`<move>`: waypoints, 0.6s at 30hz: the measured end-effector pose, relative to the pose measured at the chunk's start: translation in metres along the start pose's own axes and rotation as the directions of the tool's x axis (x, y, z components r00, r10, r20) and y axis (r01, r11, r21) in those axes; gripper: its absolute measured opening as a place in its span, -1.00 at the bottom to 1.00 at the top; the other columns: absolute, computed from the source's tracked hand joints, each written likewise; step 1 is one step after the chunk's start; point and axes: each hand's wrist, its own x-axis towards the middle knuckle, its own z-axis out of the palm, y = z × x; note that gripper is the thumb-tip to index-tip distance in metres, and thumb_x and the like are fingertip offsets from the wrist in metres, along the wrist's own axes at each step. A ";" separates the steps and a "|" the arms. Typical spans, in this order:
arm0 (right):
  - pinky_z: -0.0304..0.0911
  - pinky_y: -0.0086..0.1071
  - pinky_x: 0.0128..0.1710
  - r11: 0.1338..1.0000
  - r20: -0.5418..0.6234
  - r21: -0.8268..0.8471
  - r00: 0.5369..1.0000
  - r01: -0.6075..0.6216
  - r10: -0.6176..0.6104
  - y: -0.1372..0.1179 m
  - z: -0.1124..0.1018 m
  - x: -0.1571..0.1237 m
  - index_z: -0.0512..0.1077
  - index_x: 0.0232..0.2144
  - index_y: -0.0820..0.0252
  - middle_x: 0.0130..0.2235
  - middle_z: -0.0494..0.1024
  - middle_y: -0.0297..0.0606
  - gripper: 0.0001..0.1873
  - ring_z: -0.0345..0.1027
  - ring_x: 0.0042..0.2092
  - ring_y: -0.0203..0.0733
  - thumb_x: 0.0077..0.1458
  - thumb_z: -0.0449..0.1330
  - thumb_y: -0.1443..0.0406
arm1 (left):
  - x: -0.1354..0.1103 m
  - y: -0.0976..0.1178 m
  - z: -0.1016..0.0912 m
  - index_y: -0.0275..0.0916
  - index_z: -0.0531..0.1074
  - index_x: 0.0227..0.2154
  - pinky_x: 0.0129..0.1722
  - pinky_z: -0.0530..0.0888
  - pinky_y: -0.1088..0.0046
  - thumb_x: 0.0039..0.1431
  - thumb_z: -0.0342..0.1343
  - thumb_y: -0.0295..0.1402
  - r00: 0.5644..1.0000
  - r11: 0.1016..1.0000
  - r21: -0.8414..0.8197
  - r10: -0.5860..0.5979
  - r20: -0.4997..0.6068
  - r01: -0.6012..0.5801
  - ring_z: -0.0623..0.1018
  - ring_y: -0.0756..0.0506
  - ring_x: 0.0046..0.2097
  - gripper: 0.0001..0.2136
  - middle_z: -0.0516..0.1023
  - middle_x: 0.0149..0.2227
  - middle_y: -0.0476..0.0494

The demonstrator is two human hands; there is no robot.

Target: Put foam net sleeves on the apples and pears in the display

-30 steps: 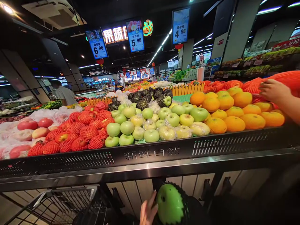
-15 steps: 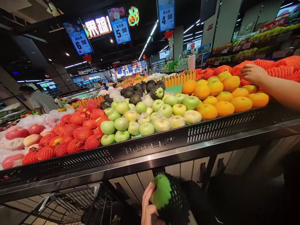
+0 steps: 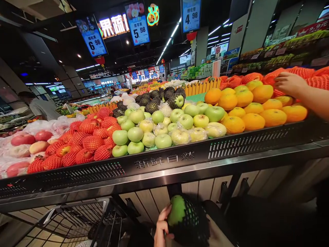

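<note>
**Produce counter seen from the aisle.** Low in the centre of the frame, the left hand (image 3: 161, 228) wraps its fingers and thumb around a green apple (image 3: 177, 210). The apple sits half inside a black foam net (image 3: 196, 223) that covers its right and lower sides. Apple and hand are below the counter, in front of a slatted panel (image 3: 151, 202) and clear of it.

At the upper right, the right hand (image 3: 289, 83) lies palm down, fingers bent, on orange netting (image 3: 305, 72) behind the oranges (image 3: 253, 120). Whether it pinches the netting cannot be told. Its forearm crosses the counter's front edge and leaves the frame at the right.

That edge is a black perforated rail (image 3: 231, 147) running across the whole picture, higher at the right. A steel ledge (image 3: 180, 175) juts out just under it. Fruit is heaped up to the rail: red-netted fruit (image 3: 88, 142) at the left, loose green apples (image 3: 161, 140) in the middle, and the oranges at the right, each heap touching the next.

Open room lies beneath the ledge around the held apple, dark and unfilled towards the lower right. A wire shopping cart (image 3: 77, 219) takes the lower left, its near corner just beside the left hand.

Price signs (image 3: 138, 24) hang at the upper centre. Another person (image 3: 41, 106) stands at the far left, well apart.
</note>
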 end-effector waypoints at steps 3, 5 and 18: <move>0.25 -0.15 0.13 0.993 0.001 0.119 1.000 0.006 -0.006 0.007 0.001 0.005 0.52 -0.08 0.11 0.07 0.50 -0.05 -0.28 0.36 0.12 0.09 -0.36 0.47 0.02 | -0.001 0.020 0.004 -0.15 0.23 -0.58 0.08 0.40 0.07 0.19 0.04 0.03 0.999 0.998 0.061 0.025 0.046 -0.027 0.51 -0.32 0.10 -0.60 0.61 -0.03 -0.27; 0.27 -0.10 0.11 0.982 0.030 0.187 0.999 0.016 -0.022 0.011 0.001 0.010 0.55 -0.14 0.11 0.02 0.54 -0.04 -0.30 0.38 0.09 0.12 -0.41 0.48 0.00 | 0.001 0.030 0.008 -0.14 0.24 -0.58 0.08 0.40 0.06 0.19 0.05 -0.01 0.997 0.993 0.118 0.017 0.070 -0.025 0.51 -0.33 0.09 -0.62 0.62 -0.04 -0.27; 0.40 -0.14 -0.02 0.988 -0.195 -0.013 0.969 0.155 -0.154 0.023 0.024 0.000 0.56 -0.32 0.18 -0.23 0.64 -0.06 -0.54 0.45 0.00 0.16 -0.28 0.42 0.05 | 0.007 0.045 0.028 -0.17 0.39 -0.27 0.14 0.30 0.16 0.05 0.18 0.02 0.977 0.978 -0.011 -0.207 -0.060 0.206 0.37 -0.32 0.19 -0.64 0.43 0.13 -0.28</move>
